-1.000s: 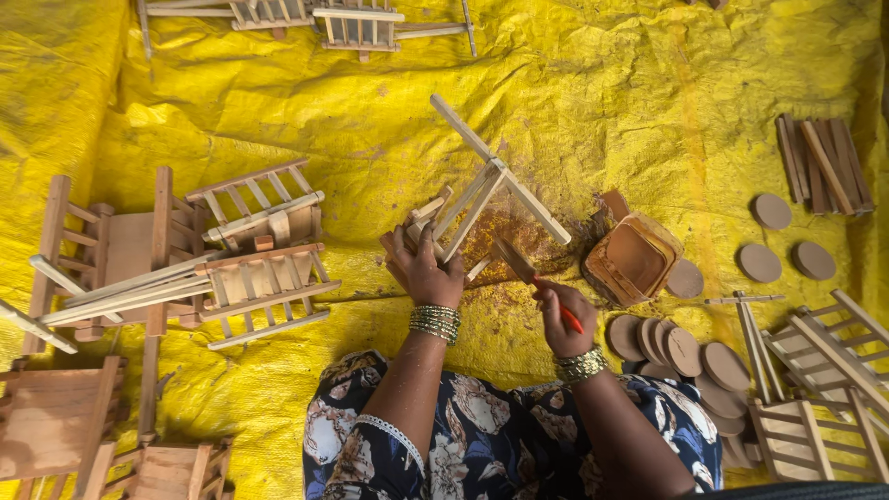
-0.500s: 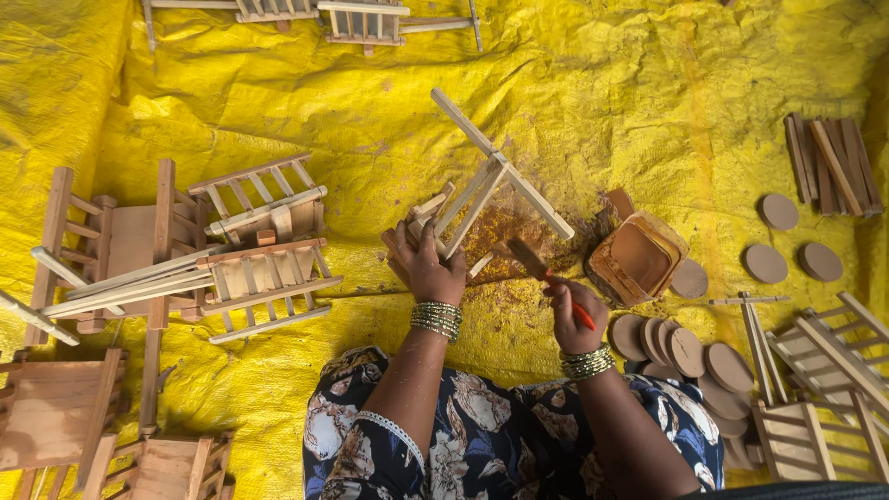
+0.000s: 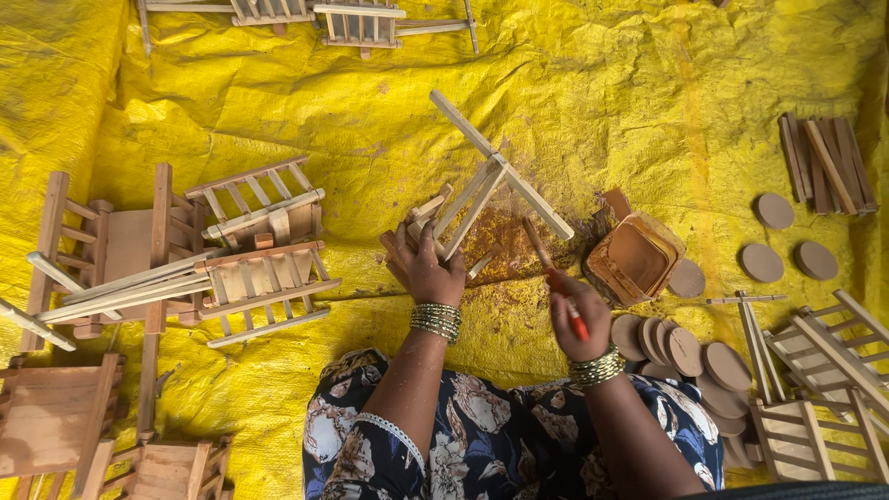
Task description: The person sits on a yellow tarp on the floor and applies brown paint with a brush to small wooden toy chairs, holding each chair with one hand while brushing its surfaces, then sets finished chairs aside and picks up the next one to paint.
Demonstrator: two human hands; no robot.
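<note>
My left hand [image 3: 428, 268] grips the near end of a small wooden frame [image 3: 491, 181] made of crossed slats, holding it tilted over a brown-stained patch of the yellow tarp [image 3: 574, 83]. My right hand [image 3: 576, 315] is closed around a red-handled brush [image 3: 554, 278], its brown tip pointing up toward the frame. Just right of the brush sits a square brown container [image 3: 639, 257] of brown stain. Both wrists wear beaded bangles.
Assembled small wooden chairs [image 3: 176, 255] lie stacked at the left and lower left. More frames [image 3: 815, 389] lie at the lower right, round wooden discs [image 3: 690, 352] beside them, a bundle of slats [image 3: 824, 162] at the right, further frames [image 3: 356, 18] along the top.
My right hand has shifted slightly right and down with the brush, drawing its tip away from the frame. The left hand and frame have stayed nearly still.
</note>
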